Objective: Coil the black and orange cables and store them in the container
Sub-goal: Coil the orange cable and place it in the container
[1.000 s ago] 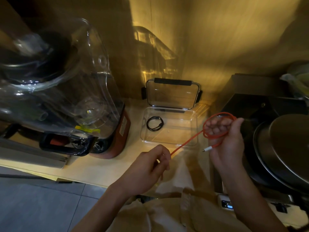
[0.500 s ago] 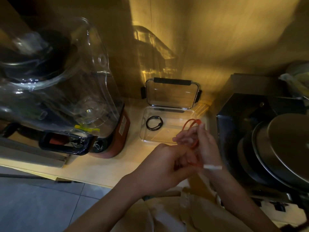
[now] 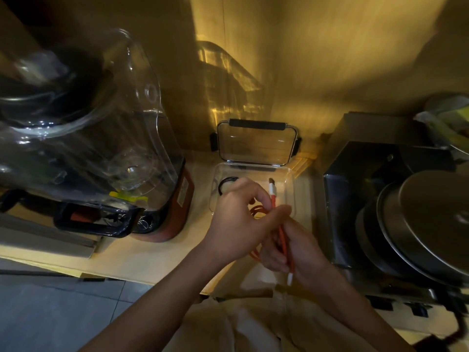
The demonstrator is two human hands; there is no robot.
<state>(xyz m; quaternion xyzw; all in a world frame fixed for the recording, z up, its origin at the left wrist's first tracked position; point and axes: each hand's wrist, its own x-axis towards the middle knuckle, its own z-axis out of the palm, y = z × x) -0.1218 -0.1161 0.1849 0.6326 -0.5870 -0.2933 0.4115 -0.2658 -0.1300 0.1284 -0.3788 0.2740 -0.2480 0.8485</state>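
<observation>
Wooden counter (image 3: 157,252), both hands' grip closed on coiled orange cable (image 3: 282,237), before clear container (image 3: 291,184)

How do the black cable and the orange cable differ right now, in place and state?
The black cable lies in the clear container, untouched; the orange cable is out of it, gripped by the left hand and the right hand. The black cable is a closed, finished coil; the orange cable is bunched into loops with both white plug ends sticking out. Both are thin cables gathered into loops.
</observation>
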